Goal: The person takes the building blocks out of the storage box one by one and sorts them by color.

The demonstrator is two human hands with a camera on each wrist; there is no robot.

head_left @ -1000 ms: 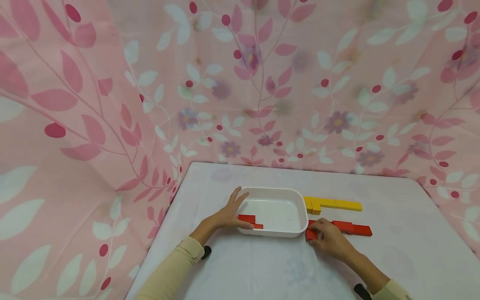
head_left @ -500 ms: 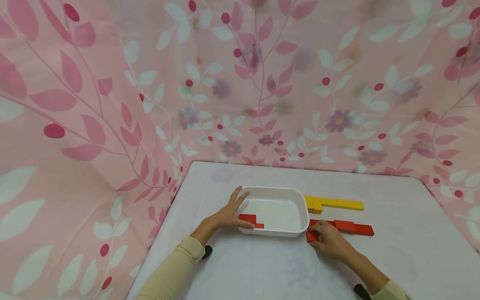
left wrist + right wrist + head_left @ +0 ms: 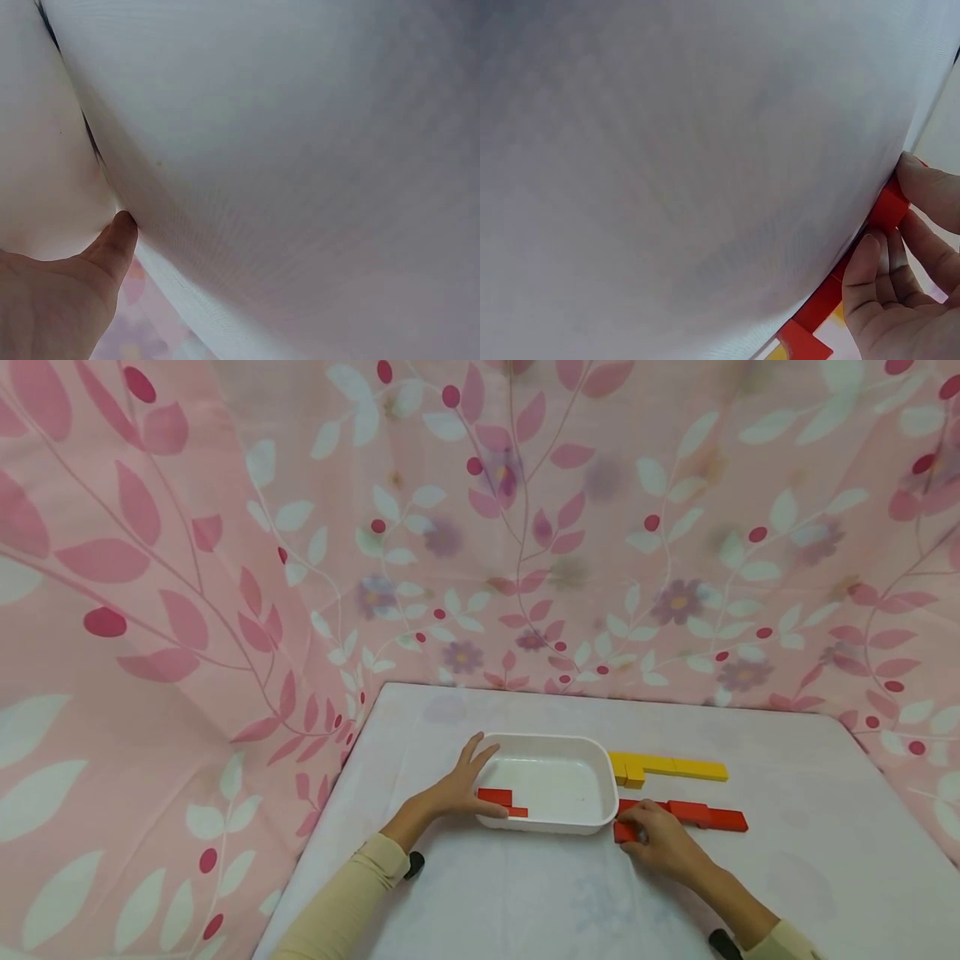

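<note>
My left hand point(image 3: 450, 789) rests at the left end of a white plastic tray point(image 3: 551, 742), fingers spread and fairly straight, thumb along the near rim. Two red blocks point(image 3: 495, 797) lie inside the tray by that thumb. Just off the tray's near right corner, my right hand point(image 3: 663, 839) pinches a small red block point(image 3: 889, 206) between thumb and finger. Behind that hand runs a row of red blocks point(image 3: 723, 820), partly hidden by the fingers. The left wrist view has only part of the left hand, with its thumb point(image 3: 116, 240) by the tray's wall.
A row of yellow blocks point(image 3: 697, 769) lies right of the tray, behind the red row; its left end is partly hidden by the tray. A white cloth point(image 3: 510, 893) covers the table. Pink floral curtains point(image 3: 570, 568) hang behind and to the left.
The view shifts very slightly. The right hand's pinched red block turns or slides a little at the tray's corner. The left hand and the tray stay in place.
</note>
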